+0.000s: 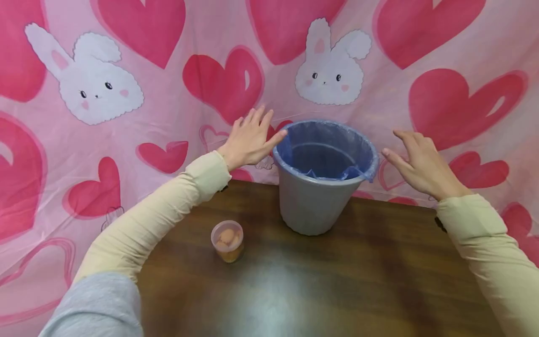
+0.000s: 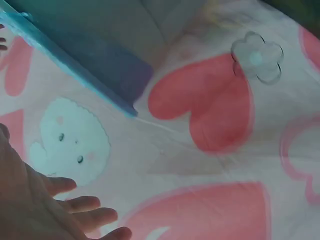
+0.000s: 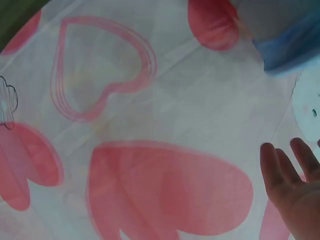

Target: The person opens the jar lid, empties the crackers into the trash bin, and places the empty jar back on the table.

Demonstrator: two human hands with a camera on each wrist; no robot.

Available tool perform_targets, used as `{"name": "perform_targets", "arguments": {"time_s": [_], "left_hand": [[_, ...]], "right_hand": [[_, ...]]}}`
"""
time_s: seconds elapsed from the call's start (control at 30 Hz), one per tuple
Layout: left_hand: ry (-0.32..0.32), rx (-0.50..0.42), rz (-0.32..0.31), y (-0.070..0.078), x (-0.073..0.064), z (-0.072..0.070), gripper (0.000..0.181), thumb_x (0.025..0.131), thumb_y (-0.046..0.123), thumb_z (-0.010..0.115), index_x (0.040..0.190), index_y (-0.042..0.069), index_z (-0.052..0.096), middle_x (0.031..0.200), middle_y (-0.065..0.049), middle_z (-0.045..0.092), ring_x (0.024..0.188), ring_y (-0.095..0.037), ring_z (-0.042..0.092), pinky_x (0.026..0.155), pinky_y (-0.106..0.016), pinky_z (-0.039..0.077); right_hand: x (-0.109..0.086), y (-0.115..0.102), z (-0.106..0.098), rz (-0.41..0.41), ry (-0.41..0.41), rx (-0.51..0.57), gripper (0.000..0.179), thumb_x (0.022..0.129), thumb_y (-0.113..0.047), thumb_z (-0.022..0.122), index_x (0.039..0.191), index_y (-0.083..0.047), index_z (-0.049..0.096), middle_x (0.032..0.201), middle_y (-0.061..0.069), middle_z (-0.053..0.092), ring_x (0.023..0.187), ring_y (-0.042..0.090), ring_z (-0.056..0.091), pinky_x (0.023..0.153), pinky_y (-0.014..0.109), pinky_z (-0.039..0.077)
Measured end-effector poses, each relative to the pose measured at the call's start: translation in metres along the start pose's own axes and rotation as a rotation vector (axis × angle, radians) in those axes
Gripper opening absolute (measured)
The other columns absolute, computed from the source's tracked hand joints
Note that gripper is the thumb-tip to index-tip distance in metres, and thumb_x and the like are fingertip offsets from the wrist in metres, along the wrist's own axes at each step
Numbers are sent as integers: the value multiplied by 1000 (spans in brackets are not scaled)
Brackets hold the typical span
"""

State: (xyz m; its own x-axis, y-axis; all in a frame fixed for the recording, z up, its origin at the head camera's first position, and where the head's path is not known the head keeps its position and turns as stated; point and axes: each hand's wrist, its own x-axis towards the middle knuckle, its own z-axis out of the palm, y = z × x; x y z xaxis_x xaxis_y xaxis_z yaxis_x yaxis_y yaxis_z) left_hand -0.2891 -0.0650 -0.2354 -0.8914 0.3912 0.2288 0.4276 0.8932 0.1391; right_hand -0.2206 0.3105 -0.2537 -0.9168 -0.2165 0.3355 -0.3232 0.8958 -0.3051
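A grey bin stands upright on the table, lined with a blue plastic bag folded over its rim. My left hand is raised at the bin's left side with fingers spread; its thumb tip is close to the rim, and I cannot tell whether it touches. To the right of the bin my right hand hovers apart from the rim, fingers loosely extended and holding nothing. In the left wrist view the left hand is below the bag-covered rim. The right wrist view catches the right hand near the bag's edge.
A small clear cup with several brownish, egg-like pieces in it stands on the dark wooden table, front left of the bin. Behind the table hangs a pink cloth printed with hearts and rabbits.
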Motion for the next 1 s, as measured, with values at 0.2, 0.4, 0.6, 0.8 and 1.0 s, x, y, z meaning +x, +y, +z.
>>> {"name": "perform_targets", "arguments": {"time_s": [0.2,0.4,0.6,0.8,1.0], "left_hand": [[9,-202,-13,3,-21,6,73,86,63,29,142,17,21,144,-6,26,129,-24,31,106,-49,24],[78,-491,10,3,-37,18,54,92,46,36,131,10,38,126,-6,43,114,-17,44,100,-36,36],[111,-754,-88,-2,-52,30,38,95,33,36,120,9,50,118,-7,53,110,-17,51,95,-34,40],[-29,-1224,-187,-10,-70,46,33,96,20,37,114,-3,52,110,-17,59,100,-27,60,81,-33,50],[-252,-1359,-186,-23,-93,66,28,94,17,42,108,-4,54,93,-12,66,83,-25,66,71,-34,53]], "right_hand": [[-16,-2,15,-68,196,-3,55,88,-35,52,132,-5,40,123,23,47,111,41,42,87,57,34],[-36,-3,34,-140,407,15,34,86,-21,56,115,-2,55,99,15,58,87,26,53,69,32,41],[-58,-1,58,-197,525,48,24,82,-13,60,104,-3,62,84,8,61,73,7,51,66,8,36],[-72,1,85,-240,624,135,16,80,-9,62,94,-3,66,73,3,60,68,-9,44,61,8,36],[-83,-5,116,-230,632,207,11,79,-8,62,88,-4,65,66,-1,58,62,-7,44,56,14,37]]}}
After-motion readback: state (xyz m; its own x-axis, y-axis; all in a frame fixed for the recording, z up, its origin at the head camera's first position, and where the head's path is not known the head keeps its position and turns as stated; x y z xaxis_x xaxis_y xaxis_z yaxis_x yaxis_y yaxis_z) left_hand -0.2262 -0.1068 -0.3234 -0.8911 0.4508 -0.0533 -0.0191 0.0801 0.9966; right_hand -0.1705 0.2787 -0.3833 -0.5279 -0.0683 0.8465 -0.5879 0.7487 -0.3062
